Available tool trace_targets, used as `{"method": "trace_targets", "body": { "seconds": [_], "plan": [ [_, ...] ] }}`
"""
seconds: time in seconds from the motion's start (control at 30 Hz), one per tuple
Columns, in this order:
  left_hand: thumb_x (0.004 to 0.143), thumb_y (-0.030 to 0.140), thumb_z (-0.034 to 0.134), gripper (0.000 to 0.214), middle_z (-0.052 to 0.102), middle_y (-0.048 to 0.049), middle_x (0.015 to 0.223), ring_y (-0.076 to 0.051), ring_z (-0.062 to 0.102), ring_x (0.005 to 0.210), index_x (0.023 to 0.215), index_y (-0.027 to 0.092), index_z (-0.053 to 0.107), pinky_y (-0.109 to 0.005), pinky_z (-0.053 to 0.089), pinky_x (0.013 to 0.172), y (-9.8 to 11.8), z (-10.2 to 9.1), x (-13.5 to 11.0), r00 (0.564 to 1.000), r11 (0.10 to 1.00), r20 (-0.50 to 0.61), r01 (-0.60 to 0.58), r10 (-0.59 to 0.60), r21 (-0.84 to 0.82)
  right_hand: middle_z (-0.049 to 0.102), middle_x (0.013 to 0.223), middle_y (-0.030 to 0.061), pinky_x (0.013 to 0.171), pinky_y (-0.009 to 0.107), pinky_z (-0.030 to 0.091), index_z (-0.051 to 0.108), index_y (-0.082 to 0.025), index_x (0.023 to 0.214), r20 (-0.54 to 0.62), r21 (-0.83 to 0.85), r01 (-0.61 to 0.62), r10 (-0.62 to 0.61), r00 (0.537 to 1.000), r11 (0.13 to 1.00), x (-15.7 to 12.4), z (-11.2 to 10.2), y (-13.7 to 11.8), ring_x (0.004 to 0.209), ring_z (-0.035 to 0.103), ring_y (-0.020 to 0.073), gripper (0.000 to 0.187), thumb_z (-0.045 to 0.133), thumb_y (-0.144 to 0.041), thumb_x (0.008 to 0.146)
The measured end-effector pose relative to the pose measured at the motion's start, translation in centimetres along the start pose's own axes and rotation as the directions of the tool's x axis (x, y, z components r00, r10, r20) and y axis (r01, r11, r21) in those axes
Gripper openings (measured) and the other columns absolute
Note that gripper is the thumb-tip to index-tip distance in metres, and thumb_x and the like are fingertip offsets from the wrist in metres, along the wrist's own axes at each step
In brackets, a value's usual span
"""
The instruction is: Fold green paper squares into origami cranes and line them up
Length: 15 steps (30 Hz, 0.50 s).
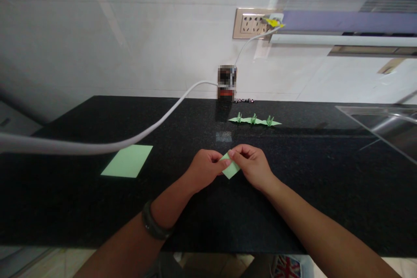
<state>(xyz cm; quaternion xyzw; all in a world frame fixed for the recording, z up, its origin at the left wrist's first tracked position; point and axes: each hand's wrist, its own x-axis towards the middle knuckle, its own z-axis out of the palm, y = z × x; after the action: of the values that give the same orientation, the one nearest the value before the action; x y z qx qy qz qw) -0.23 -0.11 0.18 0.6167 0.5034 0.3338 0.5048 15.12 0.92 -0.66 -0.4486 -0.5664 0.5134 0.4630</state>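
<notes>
Between my two hands is a small folded piece of light green paper [230,171], with one corner pointing towards me. My left hand [206,169] pinches its left side, thumb on top. On the opposite side my right hand [251,165] grips the upper right edge between thumb and fingers. The fingers beneath the paper are partly hidden. Beyond my hands stands a row of several joined green folded-paper shapes [254,120] that look like origami cranes. A flat sheet of green paper [128,161] lies off to the left.
The black countertop [182,230] meets a white tiled wall [130,52]. A white cable [156,126] crosses the left side to a pixelated upright object [227,82] at the wall. A socket panel [249,24] sits above, and a metal sink [391,126] lies at right.
</notes>
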Motion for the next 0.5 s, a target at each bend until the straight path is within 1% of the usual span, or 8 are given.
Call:
{"method": "trace_targets", "body": {
  "seconds": [0.1, 0.23, 0.33, 0.43, 0.5],
  "plan": [
    [0.068, 0.035, 0.058, 0.024, 0.060, -0.0028, 0.058, -0.011, 0.054, 0.052, 0.064, 0.011, 0.060, -0.023, 0.043, 0.052, 0.10, 0.09, 0.00, 0.998, 0.994, 0.026, 0.066, -0.063, -0.088, 0.054, 0.055, -0.0011, 0.045, 0.021, 0.036, 0.058, -0.015, 0.066, -0.084, -0.005, 0.013, -0.014, 0.996, 1.000, 0.20, -0.17, 0.19, 0.047, 0.045, 0.0086, 0.023, 0.059, -0.037, 0.072],
    [0.067, 0.033, 0.059, 0.022, 0.060, -0.0020, 0.056, -0.011, 0.054, 0.052, 0.060, 0.012, 0.059, -0.023, 0.044, 0.053, 0.21, 0.15, -0.03, 0.999, 0.996, -0.010, 0.035, -0.036, -0.085, 0.055, 0.054, -0.0013, 0.045, 0.022, 0.037, 0.058, -0.014, 0.066, -0.124, 0.004, 0.031, -0.030, 0.992, 1.000, 0.35, -0.30, 0.17, 0.045, 0.046, 0.0089, 0.025, 0.059, -0.039, 0.070],
    [0.069, 0.032, 0.057, 0.021, 0.060, -0.0025, 0.057, -0.011, 0.054, 0.052, 0.062, 0.012, 0.059, -0.023, 0.044, 0.054, 0.34, 0.18, 0.02, 0.999, 0.992, 0.012, 0.040, -0.038, -0.122, 0.055, 0.054, -0.0011, 0.045, 0.022, 0.038, 0.058, -0.014, 0.066, -0.132, 0.034, 0.029, -0.025, 0.991, 0.999, 0.38, -0.36, 0.06, 0.046, 0.046, 0.0090, 0.024, 0.060, -0.038, 0.070],
    [0.076, 0.038, 0.048, 0.031, 0.059, -0.0038, 0.059, -0.011, 0.054, 0.054, 0.063, 0.011, 0.059, -0.024, 0.044, 0.056, 0.48, 0.33, 0.07, 0.997, 0.978, 0.030, 0.069, -0.064, -0.198, 0.055, 0.053, -0.0015, 0.045, 0.022, 0.037, 0.058, -0.014, 0.064, -0.172, 0.061, 0.036, -0.025, 0.985, 0.998, 0.42, -0.47, -0.14, 0.045, 0.045, 0.0086, 0.023, 0.061, -0.037, 0.069],
    [0.076, 0.042, 0.047, 0.034, 0.059, -0.0041, 0.064, -0.011, 0.054, 0.059, 0.068, 0.011, 0.060, -0.025, 0.044, 0.058, 0.49, 0.50, 0.06, 0.997, 0.963, 0.031, 0.074, -0.068, -0.259, 0.054, 0.051, -0.0020, 0.044, 0.021, 0.036, 0.059, -0.014, 0.064, -0.209, 0.066, 0.041, -0.026, 0.978, 0.997, 0.40, -0.46, -0.25, 0.044, 0.044, 0.0081, 0.023, 0.062, -0.036, 0.069]
  ]
}}
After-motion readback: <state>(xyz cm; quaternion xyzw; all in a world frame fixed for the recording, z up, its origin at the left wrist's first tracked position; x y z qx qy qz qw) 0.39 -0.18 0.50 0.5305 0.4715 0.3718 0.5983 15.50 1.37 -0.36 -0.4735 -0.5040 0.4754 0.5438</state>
